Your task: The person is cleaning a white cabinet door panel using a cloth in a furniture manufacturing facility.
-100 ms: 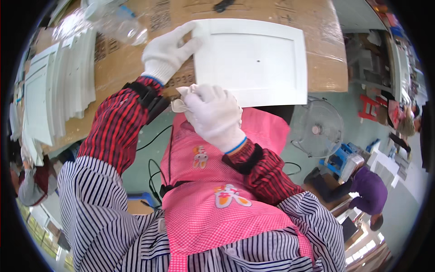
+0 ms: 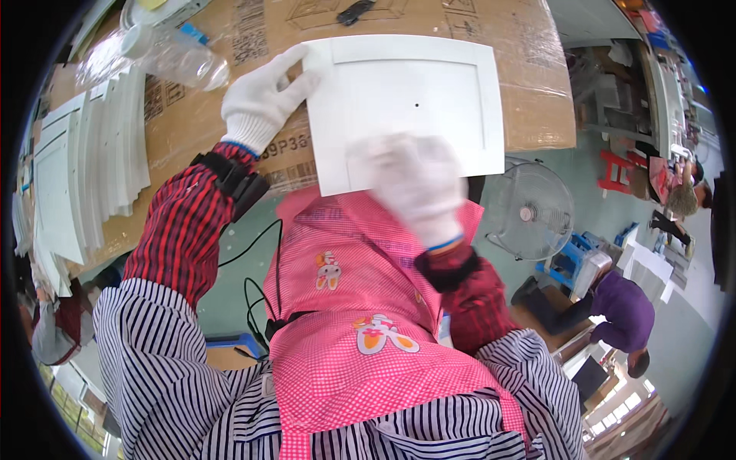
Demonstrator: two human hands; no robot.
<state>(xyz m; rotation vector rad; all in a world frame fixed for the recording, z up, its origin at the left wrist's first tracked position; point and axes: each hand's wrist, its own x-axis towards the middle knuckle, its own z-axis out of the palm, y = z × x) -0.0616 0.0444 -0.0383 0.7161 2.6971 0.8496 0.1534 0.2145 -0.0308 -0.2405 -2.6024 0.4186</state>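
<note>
A white rectangular panel point(image 2: 399, 84) with a recessed middle and a small dark hole lies on the cardboard-covered table, its near edge close to the table's edge. My gloved left hand point(image 2: 261, 103) grips the panel's far left corner, thumb and fingers closed at the edge. Over the near part of the panel is my gloved right hand point(image 2: 418, 184), blurred by motion. Its fingers are curled; a small pale cloth showed in it a moment ago, and the blur now hides most of it.
A row of white panels point(image 2: 92, 161) stands at the left. A clear plastic bottle point(image 2: 184, 61) and a small black object point(image 2: 355, 11) lie farther back. A floor fan point(image 2: 529, 211) is at the right, with a person in purple point(image 2: 622, 318) beyond.
My right hand has moved right, from the panel's near left corner onto its near part. The left hand keeps its hold. The whole view has shifted slightly.
</note>
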